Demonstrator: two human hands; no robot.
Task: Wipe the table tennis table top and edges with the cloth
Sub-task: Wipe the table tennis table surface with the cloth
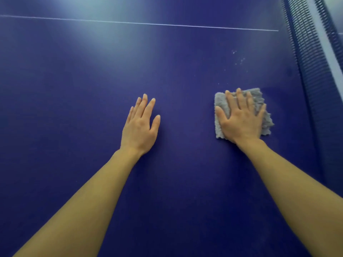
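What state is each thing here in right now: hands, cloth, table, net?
cloth: folded, flat on the table, under the right hand.
right hand: open, fingers spread, pressing on the cloth.
left hand: open, flat on the table, holding nothing.
table: white specks beyond the cloth, near the net.
net: up, along the right side.

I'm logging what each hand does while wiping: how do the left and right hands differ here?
The right hand presses on the grey cloth; the left hand rests on the bare table top. The right hand's fingers are spread; the left hand's lie close together. The right hand is nearer the net. Both lie flat, palm down.
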